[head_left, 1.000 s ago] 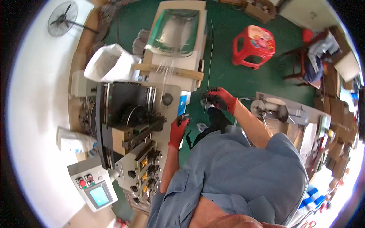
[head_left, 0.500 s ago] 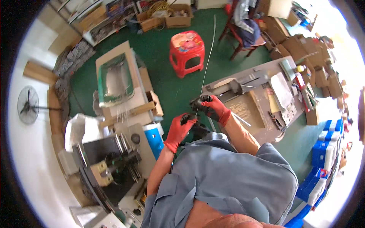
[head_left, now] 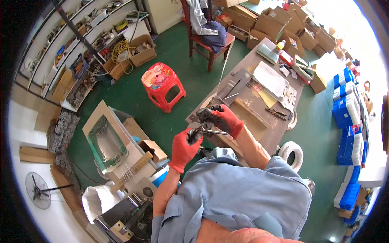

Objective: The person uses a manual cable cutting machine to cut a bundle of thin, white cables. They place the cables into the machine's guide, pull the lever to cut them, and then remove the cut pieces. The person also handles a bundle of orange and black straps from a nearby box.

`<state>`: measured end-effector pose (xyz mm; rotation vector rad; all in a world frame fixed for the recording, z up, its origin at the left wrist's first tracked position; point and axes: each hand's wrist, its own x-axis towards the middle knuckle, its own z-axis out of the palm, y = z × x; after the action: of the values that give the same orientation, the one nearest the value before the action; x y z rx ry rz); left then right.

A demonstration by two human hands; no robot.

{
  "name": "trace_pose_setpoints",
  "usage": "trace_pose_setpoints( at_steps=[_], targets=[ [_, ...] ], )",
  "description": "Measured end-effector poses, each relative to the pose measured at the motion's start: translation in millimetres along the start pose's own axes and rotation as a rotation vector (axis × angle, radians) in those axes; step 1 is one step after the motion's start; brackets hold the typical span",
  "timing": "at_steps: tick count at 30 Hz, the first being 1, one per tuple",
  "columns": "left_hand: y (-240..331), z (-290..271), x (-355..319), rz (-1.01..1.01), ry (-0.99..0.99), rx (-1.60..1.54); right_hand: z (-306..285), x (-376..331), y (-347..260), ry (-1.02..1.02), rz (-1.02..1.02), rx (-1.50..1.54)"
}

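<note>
Both my hands wear red gloves with black palms and are held close together in front of my body. My left hand (head_left: pixel 187 145) is closed, thumb and fingers pinched at the lower end of a long thin metal wire (head_left: pixel 222 75). Just above and to the right, my right hand (head_left: pixel 225 120) is closed round the same wire, which runs up and away past the table's far edge toward the chair. The gloves hide the wire's end. A silver rod (head_left: pixel 216 132) shows just below my right hand; whether it touches the glove is unclear.
A brown worktable (head_left: pixel 279 117) to the right bears a shallow wooden tray (head_left: pixel 253 113), pliers (head_left: pixel 276 114) and papers (head_left: pixel 269 79). Ahead stand a red stool (head_left: pixel 164 87) and a wooden chair (head_left: pixel 210 42). A black machine (head_left: pixel 135 218) is at lower left, cardboard boxes (head_left: pixel 142 48) farther off.
My view has turned right, so the stool and machine sit farther left. My hands now appear over the worktable's near-left corner, still pinching the wire.
</note>
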<state>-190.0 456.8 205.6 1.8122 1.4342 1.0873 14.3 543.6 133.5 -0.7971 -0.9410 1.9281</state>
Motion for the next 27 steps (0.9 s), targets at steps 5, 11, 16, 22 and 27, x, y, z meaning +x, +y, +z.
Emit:
trace_pose_setpoints(
  at_steps=[5,11,16,22,27],
  targets=[
    [0,1,10,0.054,-0.131,0.071,-44,2,1,0.120,-0.099,-0.014],
    [6,-8,14,0.231,-0.134,0.281,-46,-6,-34,0.130,-0.163,0.185],
    [14,-19,16,0.268,-0.161,0.333,-61,-2,-47,0.252,-0.187,0.210],
    [7,-33,10,0.256,-0.202,0.358,-104,7,-66,0.281,-0.167,0.106],
    [7,-54,-1,0.217,-0.218,0.372,-99,25,-85,0.315,-0.172,0.271]
  ],
)
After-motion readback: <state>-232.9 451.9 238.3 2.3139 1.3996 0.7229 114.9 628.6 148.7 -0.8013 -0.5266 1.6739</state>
